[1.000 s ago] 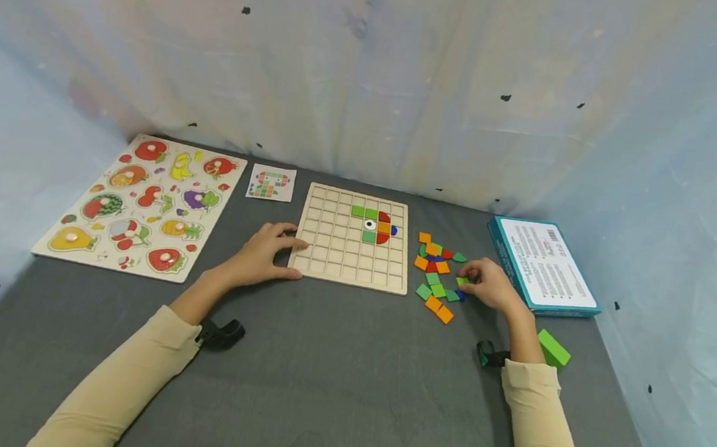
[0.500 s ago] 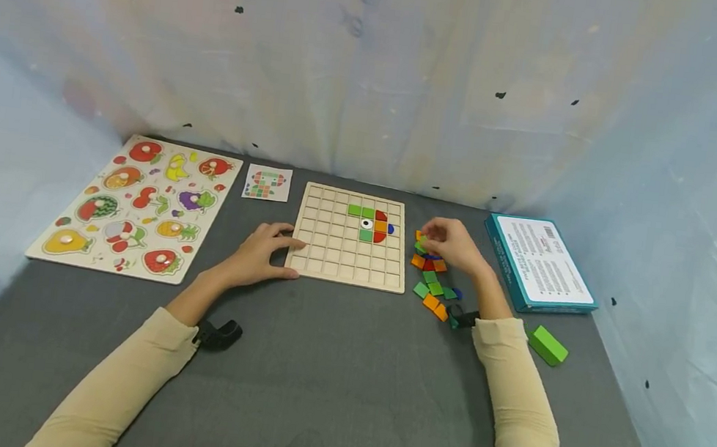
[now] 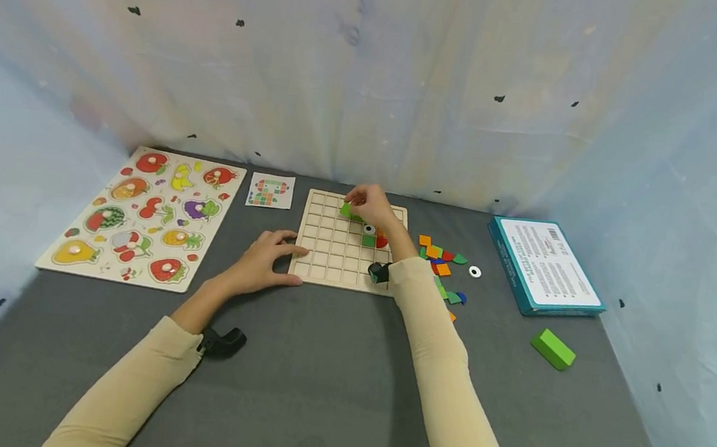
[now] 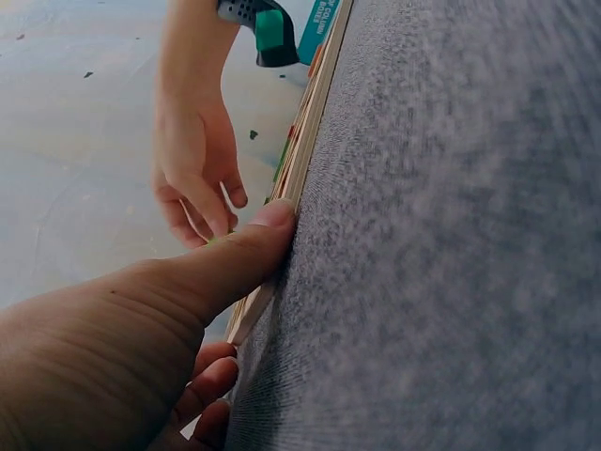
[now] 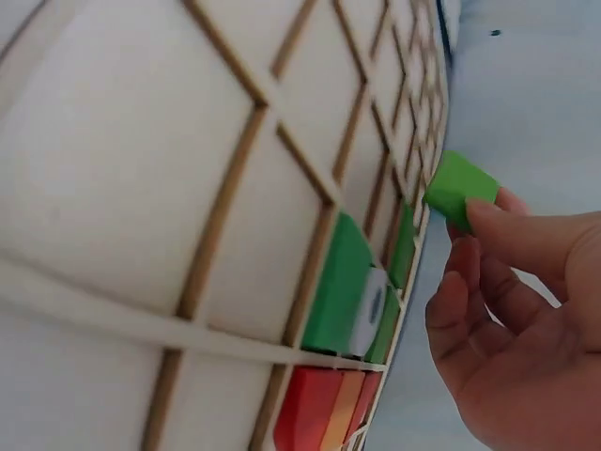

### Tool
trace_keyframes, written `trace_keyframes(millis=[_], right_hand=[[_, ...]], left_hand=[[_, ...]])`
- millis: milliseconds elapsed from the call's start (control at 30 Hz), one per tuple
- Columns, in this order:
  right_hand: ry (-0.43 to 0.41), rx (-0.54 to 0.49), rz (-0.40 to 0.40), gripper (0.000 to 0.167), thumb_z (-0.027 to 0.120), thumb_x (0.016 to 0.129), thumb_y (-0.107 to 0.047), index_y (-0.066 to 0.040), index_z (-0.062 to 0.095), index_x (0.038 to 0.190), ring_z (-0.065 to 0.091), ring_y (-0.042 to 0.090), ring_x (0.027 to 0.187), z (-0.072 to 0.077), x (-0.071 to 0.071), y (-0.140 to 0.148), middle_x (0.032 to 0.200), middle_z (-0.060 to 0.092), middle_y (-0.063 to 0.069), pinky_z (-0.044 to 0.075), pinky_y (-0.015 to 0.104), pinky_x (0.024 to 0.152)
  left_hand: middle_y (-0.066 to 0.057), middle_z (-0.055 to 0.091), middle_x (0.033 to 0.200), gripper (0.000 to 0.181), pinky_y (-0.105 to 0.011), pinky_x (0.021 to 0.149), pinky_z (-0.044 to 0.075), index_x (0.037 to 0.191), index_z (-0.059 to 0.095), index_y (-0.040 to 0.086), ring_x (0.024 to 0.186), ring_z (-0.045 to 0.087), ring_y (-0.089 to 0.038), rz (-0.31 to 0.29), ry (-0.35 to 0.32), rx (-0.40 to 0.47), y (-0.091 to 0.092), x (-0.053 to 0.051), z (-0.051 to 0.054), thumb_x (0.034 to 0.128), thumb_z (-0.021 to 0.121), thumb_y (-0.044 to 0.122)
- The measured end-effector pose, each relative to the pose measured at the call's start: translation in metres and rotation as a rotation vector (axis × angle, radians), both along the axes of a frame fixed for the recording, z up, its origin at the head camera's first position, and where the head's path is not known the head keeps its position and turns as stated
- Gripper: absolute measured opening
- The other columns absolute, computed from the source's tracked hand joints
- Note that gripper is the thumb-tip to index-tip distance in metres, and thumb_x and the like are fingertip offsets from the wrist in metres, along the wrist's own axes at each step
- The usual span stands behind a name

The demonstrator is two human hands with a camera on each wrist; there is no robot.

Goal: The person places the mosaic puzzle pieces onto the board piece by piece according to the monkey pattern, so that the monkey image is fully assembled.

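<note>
My right hand (image 3: 370, 206) pinches a green square tile (image 5: 458, 188) between thumb and fingers, above the far part of a wooden grid board (image 3: 328, 257). In the right wrist view the tile is tilted and its edge is close to the board; whether it touches cannot be told. Near it on the board sit a white eye tile (image 3: 369, 230), a green tile (image 3: 367, 241) and a red rounded tile (image 3: 382, 242). My right hand and forearm hide other laid pieces. My left hand (image 3: 257, 264) holds the board's near left corner, its thumb (image 4: 254, 246) against the near edge.
Loose coloured tiles (image 3: 443, 270) lie right of the board, partly behind the right sleeve, with a white ring-shaped piece (image 3: 475, 272). A teal box (image 3: 546, 267) and green block (image 3: 553, 349) stand farther right. A pattern card (image 3: 270, 191) and fruit puzzle (image 3: 143, 217) lie left.
My right hand has moved from the loose tiles leftward over the board, carrying the green square tile. The white ring-shaped piece has come into view. My left hand stays at the board's corner.
</note>
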State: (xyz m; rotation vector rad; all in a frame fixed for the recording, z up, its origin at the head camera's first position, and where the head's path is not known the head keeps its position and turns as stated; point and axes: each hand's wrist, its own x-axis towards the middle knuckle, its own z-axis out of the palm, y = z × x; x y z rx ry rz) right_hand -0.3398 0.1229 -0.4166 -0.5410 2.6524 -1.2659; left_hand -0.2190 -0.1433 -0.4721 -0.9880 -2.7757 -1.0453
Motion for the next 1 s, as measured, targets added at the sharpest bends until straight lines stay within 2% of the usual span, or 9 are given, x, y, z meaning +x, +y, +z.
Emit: trace_keyframes(millis=[100, 267, 433, 533, 633, 700, 867, 933, 1000], right_hand=[[0.008, 0.033, -0.008, 0.015, 0.061, 0.094, 0.007, 0.005, 0.071, 0.106, 0.06, 0.03, 0.098, -0.002, -0.002, -0.004, 0.105, 0.066, 0.019, 0.049, 0.038, 0.085], [0.032, 0.115, -0.045, 0.014, 0.063, 0.095, 0.004, 0.002, 0.072, 0.105, 0.06, 0.028, 0.097, -0.001, 0.002, -0.007, 0.104, 0.067, 0.016, 0.049, 0.039, 0.084], [0.068, 0.15, -0.06, 0.013, 0.065, 0.096, 0.0, -0.001, 0.072, 0.106, 0.059, 0.026, 0.095, -0.002, 0.006, -0.007, 0.103, 0.066, 0.013, 0.048, 0.038, 0.081], [0.075, 0.132, -0.048, 0.015, 0.063, 0.097, -0.002, 0.001, 0.071, 0.109, 0.058, 0.028, 0.102, 0.0, 0.011, -0.004, 0.109, 0.066, 0.014, 0.048, 0.04, 0.087], [0.081, 0.159, -0.03, 0.022, 0.06, 0.1, -0.008, 0.0, 0.07, 0.118, 0.054, 0.03, 0.118, 0.003, 0.016, 0.0, 0.122, 0.064, 0.014, 0.041, 0.045, 0.101], [0.089, 0.266, -0.008, 0.031, 0.058, 0.103, -0.017, -0.004, 0.065, 0.131, 0.047, 0.031, 0.13, 0.005, 0.021, 0.002, 0.136, 0.059, 0.013, 0.033, 0.051, 0.109], [0.137, 0.708, 0.103, 0.063, 0.044, 0.105, -0.05, -0.017, 0.033, 0.158, 0.014, 0.033, 0.15, 0.005, 0.038, 0.003, 0.164, 0.023, 0.006, 0.012, 0.063, 0.114], [0.134, 0.807, 0.144, 0.071, 0.037, 0.103, -0.058, -0.019, 0.023, 0.161, 0.003, 0.033, 0.152, 0.004, 0.046, 0.002, 0.167, 0.011, 0.004, 0.005, 0.065, 0.114], [0.118, 0.848, 0.171, 0.074, 0.032, 0.103, -0.062, -0.02, 0.018, 0.162, -0.004, 0.032, 0.152, 0.002, 0.053, 0.0, 0.168, 0.006, 0.002, 0.0, 0.066, 0.114]], left_hand=[[-0.022, 0.04, 0.149, 0.059, -0.061, 0.101, 0.032, 0.135, 0.064, 0.01, 0.127, 0.037, -0.042, -0.001, 0.002, 0.009, 0.001, 0.001, 0.0, 0.0834, 0.082, 0.034], [-0.023, 0.041, 0.149, 0.059, -0.061, 0.1, 0.032, 0.134, 0.064, 0.01, 0.126, 0.038, -0.042, -0.003, 0.011, 0.012, 0.001, 0.0, -0.001, 0.0831, 0.083, 0.033], [-0.022, 0.041, 0.149, 0.059, -0.061, 0.1, 0.032, 0.134, 0.065, 0.01, 0.126, 0.039, -0.042, -0.001, 0.01, 0.008, 0.001, -0.001, -0.002, 0.083, 0.083, 0.034], [-0.023, 0.041, 0.149, 0.059, -0.061, 0.1, 0.032, 0.135, 0.064, 0.011, 0.126, 0.038, -0.042, -0.002, 0.003, 0.005, 0.001, -0.001, -0.003, 0.0833, 0.082, 0.035], [-0.023, 0.041, 0.149, 0.059, -0.061, 0.101, 0.031, 0.135, 0.064, 0.011, 0.126, 0.038, -0.042, 0.001, 0.005, 0.003, 0.0, -0.001, -0.004, 0.0834, 0.082, 0.035], [-0.023, 0.041, 0.149, 0.059, -0.061, 0.101, 0.031, 0.134, 0.065, 0.011, 0.126, 0.038, -0.041, 0.003, 0.009, 0.003, 0.0, -0.001, -0.004, 0.0833, 0.082, 0.035], [-0.022, 0.041, 0.149, 0.06, -0.061, 0.101, 0.032, 0.135, 0.064, 0.011, 0.126, 0.038, -0.041, 0.005, 0.011, -0.002, 0.0, -0.001, -0.003, 0.0834, 0.082, 0.036], [-0.022, 0.041, 0.15, 0.06, -0.061, 0.101, 0.032, 0.135, 0.064, 0.011, 0.126, 0.038, -0.041, 0.004, 0.009, -0.004, 0.0, -0.001, -0.003, 0.0836, 0.082, 0.036], [-0.022, 0.041, 0.15, 0.06, -0.061, 0.1, 0.032, 0.136, 0.064, 0.011, 0.126, 0.038, -0.041, 0.004, 0.01, -0.007, 0.0, -0.001, -0.003, 0.0837, 0.081, 0.036]])
